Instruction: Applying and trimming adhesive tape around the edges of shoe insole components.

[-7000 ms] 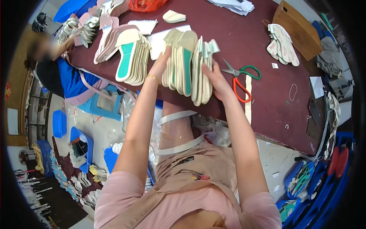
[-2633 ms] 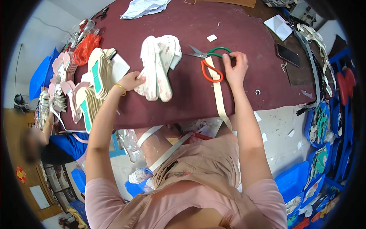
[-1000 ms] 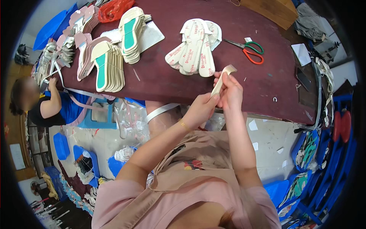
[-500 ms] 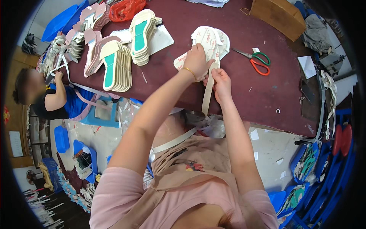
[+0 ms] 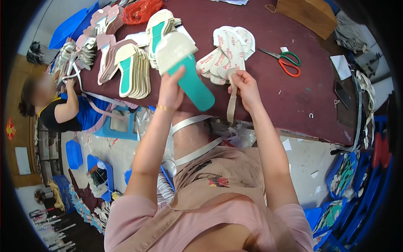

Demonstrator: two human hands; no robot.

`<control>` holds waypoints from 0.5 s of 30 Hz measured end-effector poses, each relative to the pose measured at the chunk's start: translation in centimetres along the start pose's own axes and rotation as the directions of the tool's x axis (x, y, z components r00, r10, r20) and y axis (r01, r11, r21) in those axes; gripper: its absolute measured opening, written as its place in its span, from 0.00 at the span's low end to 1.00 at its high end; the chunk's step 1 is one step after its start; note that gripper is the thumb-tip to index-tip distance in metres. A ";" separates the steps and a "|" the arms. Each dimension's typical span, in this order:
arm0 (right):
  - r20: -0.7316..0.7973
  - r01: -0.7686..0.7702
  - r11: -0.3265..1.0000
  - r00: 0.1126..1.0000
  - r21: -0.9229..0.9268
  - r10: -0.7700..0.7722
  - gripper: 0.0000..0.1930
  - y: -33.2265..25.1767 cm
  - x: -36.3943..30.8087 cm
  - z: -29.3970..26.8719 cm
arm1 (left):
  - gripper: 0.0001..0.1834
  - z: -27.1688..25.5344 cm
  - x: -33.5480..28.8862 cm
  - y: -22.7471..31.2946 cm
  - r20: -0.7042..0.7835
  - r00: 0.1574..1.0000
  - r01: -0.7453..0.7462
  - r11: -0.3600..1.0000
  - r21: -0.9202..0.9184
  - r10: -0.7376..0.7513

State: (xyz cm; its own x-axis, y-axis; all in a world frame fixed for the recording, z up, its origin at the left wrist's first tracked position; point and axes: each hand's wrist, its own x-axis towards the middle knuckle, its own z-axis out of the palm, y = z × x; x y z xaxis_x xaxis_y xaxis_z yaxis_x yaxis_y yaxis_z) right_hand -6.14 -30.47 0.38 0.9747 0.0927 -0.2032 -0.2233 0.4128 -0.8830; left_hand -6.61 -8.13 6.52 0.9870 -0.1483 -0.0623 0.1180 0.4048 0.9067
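My left hand (image 5: pixel 171 90) is closed on an insole (image 5: pixel 195 86) with a cream front and a green heel part, held tilted above the table's near edge. To its right, my right hand (image 5: pixel 247 89) pinches a narrow beige strip (image 5: pixel 231 107), which hangs down over the edge. The strip's upper end lies against a fanned pile of white insole pieces (image 5: pixel 228 46) with red print. Behind the held insole stands a stack of green-and-cream insoles (image 5: pixel 156 33), partly covered by it. Another such stack (image 5: pixel 126 75) is farther left.
Scissors (image 5: pixel 280 57) with red and green handles lie right of the pile. Pink insole pieces (image 5: pixel 105 44) and a red plastic bag (image 5: pixel 140 11) are at the far left. A brown box (image 5: pixel 308 17) stands at the back right. A co-worker (image 5: pixel 63 107) sits at the left.
My left hand has come off the white printed pile and moved left, now holding the green-and-cream insole. My right hand still pinches the beige strip.
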 end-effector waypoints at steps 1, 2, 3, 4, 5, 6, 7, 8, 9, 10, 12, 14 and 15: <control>0.035 0.032 0.998 0.999 -0.060 -0.030 0.08 -1.0 -1.7 1.1 | 0.20 0.5 -1.1 -0.2 0.009 1.000 0.010 1.000 -0.003 -0.010; 0.066 0.062 0.991 0.996 -0.119 -0.055 0.07 -2.0 -3.2 1.8 | 0.19 1.7 -2.3 -0.4 0.055 0.994 0.101 0.994 -0.041 -0.099; 0.048 0.059 0.991 0.997 -0.118 -0.053 0.07 -2.7 -3.6 2.3 | 0.19 2.6 -3.2 -0.7 0.103 0.977 0.193 0.979 -0.072 -0.185; 0.188 0.348 0.898 0.933 -0.269 -0.306 0.07 -3.2 -4.1 2.7 | 0.19 3.1 -3.8 -1.6 0.103 0.976 0.201 0.976 -0.088 -0.192; 0.360 0.608 0.704 0.791 -0.368 -0.495 0.07 -4.0 -4.7 2.9 | 0.19 3.6 -4.2 -1.9 0.112 0.970 0.226 0.970 -0.086 -0.216; 0.386 0.612 0.593 0.791 -0.523 -0.475 0.07 -5.5 -5.3 2.9 | 0.19 4.3 -4.1 -2.0 0.085 0.972 0.219 0.975 0.035 -0.221; 0.371 0.601 0.598 0.799 -0.531 -0.474 0.07 -5.5 -5.3 2.4 | 0.20 4.8 -4.1 -1.8 0.058 0.974 0.209 0.966 0.155 -0.220; 0.382 0.597 0.562 0.801 -0.573 -0.461 0.07 -5.5 -5.3 2.1 | 0.17 5.2 -4.1 -1.4 0.037 0.960 0.271 0.951 0.151 -0.279; 0.395 0.595 0.518 0.801 -0.615 -0.451 0.07 -5.6 -5.3 1.6 | 0.17 5.4 -4.0 -1.9 0.047 0.957 0.276 0.949 0.152 -0.286; 0.387 0.590 0.517 0.803 -0.620 -0.452 0.07 -5.6 -5.6 1.3 | 0.15 5.7 -3.9 -2.7 0.079 0.993 -0.115 0.851 0.512 0.087; 0.280 -0.214 0.857 0.956 0.468 0.086 0.06 -5.3 -6.3 0.8 | 0.12 6.3 -3.9 -3.4 0.267 0.851 -0.481 0.467 0.742 0.452; 0.221 -0.218 0.818 0.969 0.533 0.114 0.06 -5.6 -7.9 2.2 | 0.12 6.7 -4.2 -3.3 0.033 0.940 -0.301 0.781 0.548 0.339; 0.162 -0.215 0.776 0.976 0.593 0.146 0.05 -5.7 -8.7 3.1 | 0.12 6.9 -4.4 -3.2 -0.150 0.979 -0.100 0.966 0.240 0.138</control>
State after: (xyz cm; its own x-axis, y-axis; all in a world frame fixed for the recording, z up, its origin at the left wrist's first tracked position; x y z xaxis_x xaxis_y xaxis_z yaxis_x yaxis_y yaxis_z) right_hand -13.32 -30.80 8.45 0.9189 0.2975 -0.2592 -0.3814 0.8377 -0.3908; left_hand -12.10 -14.98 6.77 0.9989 0.0459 0.0019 -0.0106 0.1887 0.9820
